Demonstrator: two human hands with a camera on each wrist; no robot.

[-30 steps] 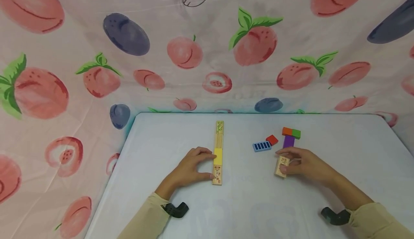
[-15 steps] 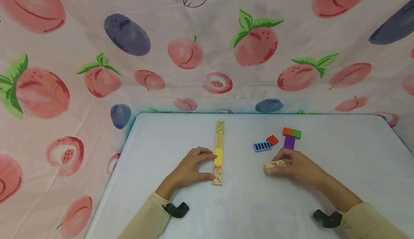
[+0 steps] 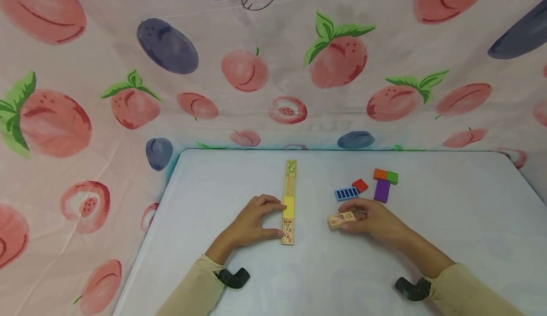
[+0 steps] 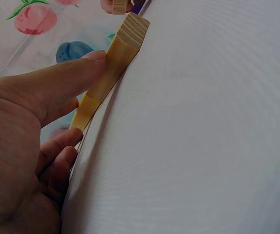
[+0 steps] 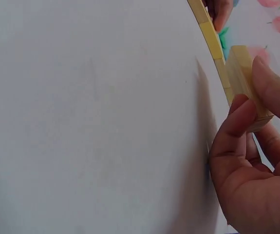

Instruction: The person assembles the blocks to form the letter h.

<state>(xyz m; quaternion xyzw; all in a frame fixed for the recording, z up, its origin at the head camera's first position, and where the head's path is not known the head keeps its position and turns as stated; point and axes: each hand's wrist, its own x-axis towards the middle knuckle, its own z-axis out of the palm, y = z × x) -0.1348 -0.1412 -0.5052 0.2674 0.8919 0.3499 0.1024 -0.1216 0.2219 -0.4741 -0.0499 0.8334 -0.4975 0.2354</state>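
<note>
Wooden block [image 3: 341,219], pinched in right grip [image 3: 371,220], block-wide

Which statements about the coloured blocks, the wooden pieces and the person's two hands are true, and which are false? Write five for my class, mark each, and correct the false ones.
1. The right hand holds a rectangular pale wooden block with printed markings. True.

2. The left hand touches a long, narrow row of yellow and pale wooden blocks. True.

3. The held block lies against that row. False: the head view shows a gap between them.

4. In the head view, the small red block lies left of the rectangular purple block. True.

5. The small green block lies at the purple block's near end. False: it lies at the far end, beside an orange block.
</note>
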